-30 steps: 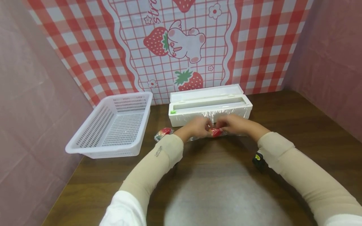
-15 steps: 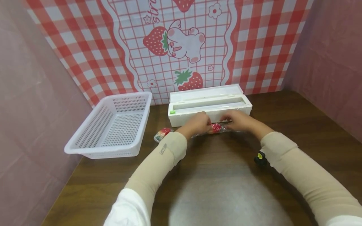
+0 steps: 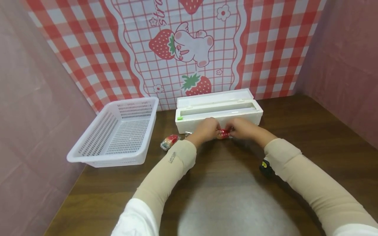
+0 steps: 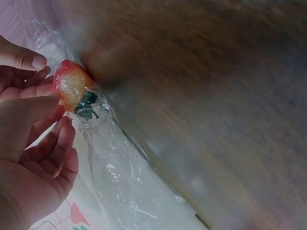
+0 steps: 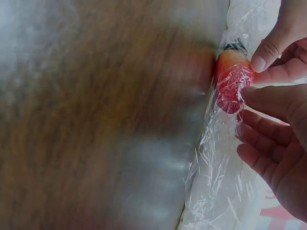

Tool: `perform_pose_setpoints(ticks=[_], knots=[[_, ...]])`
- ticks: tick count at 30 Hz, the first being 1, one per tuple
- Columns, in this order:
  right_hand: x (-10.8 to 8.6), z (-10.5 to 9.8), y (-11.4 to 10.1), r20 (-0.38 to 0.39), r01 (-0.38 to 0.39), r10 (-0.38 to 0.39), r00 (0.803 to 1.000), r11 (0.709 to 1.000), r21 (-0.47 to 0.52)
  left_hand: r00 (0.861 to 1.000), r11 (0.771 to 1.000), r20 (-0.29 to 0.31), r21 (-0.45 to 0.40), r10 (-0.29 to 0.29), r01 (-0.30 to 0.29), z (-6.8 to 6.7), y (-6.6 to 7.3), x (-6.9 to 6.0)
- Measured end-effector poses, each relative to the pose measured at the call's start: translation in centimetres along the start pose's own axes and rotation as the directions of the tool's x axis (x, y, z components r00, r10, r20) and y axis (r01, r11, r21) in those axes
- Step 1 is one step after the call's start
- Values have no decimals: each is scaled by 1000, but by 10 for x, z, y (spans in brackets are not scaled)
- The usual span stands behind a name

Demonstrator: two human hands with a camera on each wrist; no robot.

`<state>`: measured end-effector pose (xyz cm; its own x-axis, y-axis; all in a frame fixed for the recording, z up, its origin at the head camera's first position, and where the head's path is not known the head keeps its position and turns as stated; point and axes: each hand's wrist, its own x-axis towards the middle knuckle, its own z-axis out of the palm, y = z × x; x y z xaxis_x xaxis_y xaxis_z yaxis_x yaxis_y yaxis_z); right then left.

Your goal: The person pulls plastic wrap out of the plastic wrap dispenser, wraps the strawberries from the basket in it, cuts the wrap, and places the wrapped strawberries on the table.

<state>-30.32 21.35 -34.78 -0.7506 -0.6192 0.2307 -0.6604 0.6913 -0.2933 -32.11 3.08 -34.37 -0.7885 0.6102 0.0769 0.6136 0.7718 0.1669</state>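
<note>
Near centre, pinching red-yellow fruit [image 3: 223, 133] with left hand [image 3: 207, 128] and right hand [image 3: 241, 128]; apparently done with wrapped bundle [image 3: 170, 142] centre-left, yet to close loose film [image 5: 216, 163].

Reaching forward with left arm [image 3: 160, 177] and right arm [image 3: 313, 183], angling both inward from opposite sides. Holding left hand [image 3: 208, 129] and right hand [image 3: 242, 128] close together, pointing fingertips [image 5: 247, 152] toward each other. Pinching with thumbs [image 5: 271, 98] and fingers on both sides. Curling the outer fingers [image 4: 67, 165] loosely. Showing backs of both hands in the head view, part of each palm [image 4: 31, 187] in its own wrist view.
</note>
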Motion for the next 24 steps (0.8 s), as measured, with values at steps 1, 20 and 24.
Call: perform_pose_setpoints(ticks=[1, 20, 24], knots=[[0, 0, 0, -1, 0, 0, 1000, 1000, -8, 1000, 1000, -5, 0, -3, 3, 0, 0, -1], [-3, -2, -5, -64, 52, -55, 996, 998, -46, 958, 998, -285, -66, -30, 12, -15, -17, -22], [-1, -10, -10, -108, 39, -41, 993, 999, -15, 891, 976, -422, -196, -168, 91, -29, -43, -36]])
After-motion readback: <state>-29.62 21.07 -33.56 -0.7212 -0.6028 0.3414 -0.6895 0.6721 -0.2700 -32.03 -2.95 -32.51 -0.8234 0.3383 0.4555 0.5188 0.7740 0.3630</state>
